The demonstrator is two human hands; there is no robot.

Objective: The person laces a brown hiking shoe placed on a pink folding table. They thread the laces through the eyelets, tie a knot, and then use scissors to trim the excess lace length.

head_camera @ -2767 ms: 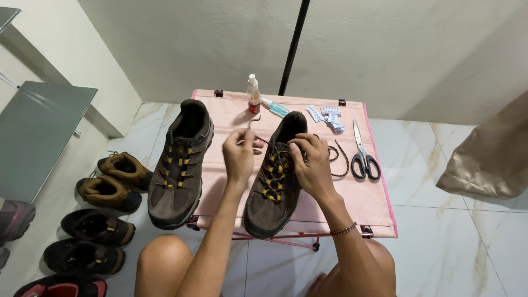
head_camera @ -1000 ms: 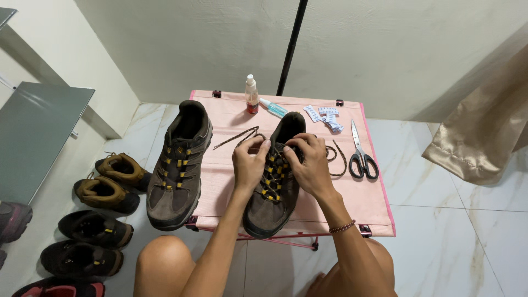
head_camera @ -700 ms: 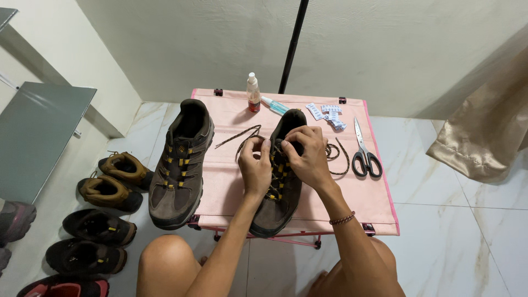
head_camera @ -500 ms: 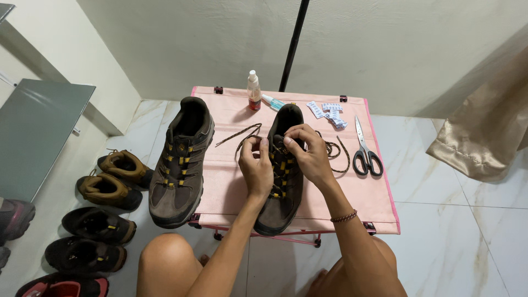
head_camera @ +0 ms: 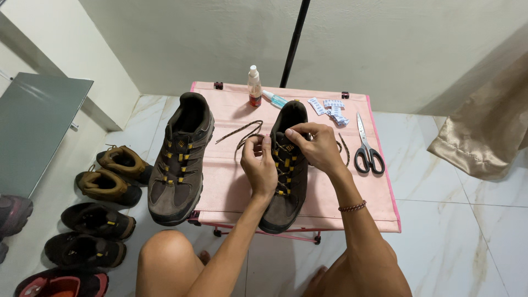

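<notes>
While both hands pinch the dark shoelace at its upper eyelets, the brown hiking shoe lies on the pink folding table. Left hand and right hand close on lace. Left of them rests its mate; right, black-handled scissors.

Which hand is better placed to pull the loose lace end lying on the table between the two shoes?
Likely the left hand: it sits beside the loose lace end. The right hand is across the shoe, pinching at its upper eyelets.
</notes>
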